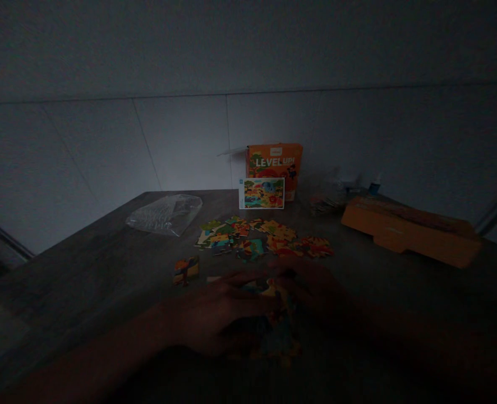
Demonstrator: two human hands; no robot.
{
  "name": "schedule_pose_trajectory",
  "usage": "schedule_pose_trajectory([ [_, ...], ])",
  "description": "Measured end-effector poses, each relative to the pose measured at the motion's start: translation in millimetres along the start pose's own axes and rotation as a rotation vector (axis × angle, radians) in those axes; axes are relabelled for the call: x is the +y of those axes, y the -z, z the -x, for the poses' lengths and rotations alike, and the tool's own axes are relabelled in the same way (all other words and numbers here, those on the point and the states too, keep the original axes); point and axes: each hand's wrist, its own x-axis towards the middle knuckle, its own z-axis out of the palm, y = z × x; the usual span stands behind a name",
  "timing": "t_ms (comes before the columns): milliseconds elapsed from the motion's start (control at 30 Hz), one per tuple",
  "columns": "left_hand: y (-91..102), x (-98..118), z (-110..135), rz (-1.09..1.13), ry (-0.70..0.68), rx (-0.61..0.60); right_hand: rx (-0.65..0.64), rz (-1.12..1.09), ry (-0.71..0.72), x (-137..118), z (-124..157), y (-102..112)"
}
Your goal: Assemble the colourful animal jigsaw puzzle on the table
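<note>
- Two hands low in the dim view, left hand [221,314] and right hand [316,289], both laid flat over a partly joined colourful cardboard puzzle patch [274,331] on the dark grey desk [84,264]; fingers spread loosely, grip too dark to tell
- Beyond the fingertips, a scatter of loose bright puzzle pieces [265,238]; one stray orange piece [186,270] off to the left
- Further back, a small printed reference picture [261,193] leaning against an upright orange puzzle box [274,163]
- Left, a crumpled clear plastic bag [164,214]; right, a flat orange cardboard tray [408,230]
</note>
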Motion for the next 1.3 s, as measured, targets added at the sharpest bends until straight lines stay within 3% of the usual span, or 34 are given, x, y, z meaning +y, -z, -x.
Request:
schedule_pose_trajectory([
  [67, -1.2, -5.1, 1.4, -0.07, 0.011, 0.054, 0.027, 0.014, 0.042, 0.0, 0.1, 0.4],
  [167, 0.5, -25.2, 8.5, -0.183, 0.147, 0.247, 0.069, 0.062, 0.058, 1.0, -0.3, 1.2],
  [300, 9.0, -61.6, 22.9, -0.129, 0.602, 0.573, 0.057, 0.084, -0.028, 4.2, -0.5, 1.6],
  [400, 14.5, -84.6, 33.9, -0.097, 0.971, 0.569, 0.015, 0.066, -0.039, 5.9, -0.2, 1.2],
  [467, 16.1, -94.9, 39.5, -0.123, 1.063, 0.546, -0.019, 0.061, -0.029, 6.2, -0.4, 1.0],
  [600, 15.7, -103.0, 44.3, -0.23, 1.092, 0.513, -0.066, 0.063, -0.04, 6.4, -1.7, 0.6],
  [800, 11.0, -103.2, 41.2, -0.352, 1.017, 0.465, -0.095, 0.069, -0.057, 8.7, -0.7, -0.8],
  [1300, 4.2, -109.2, 43.9, -0.22, 0.903, 0.429, -0.116, 0.062, -0.065, 7.1, -1.9, -0.9],
])
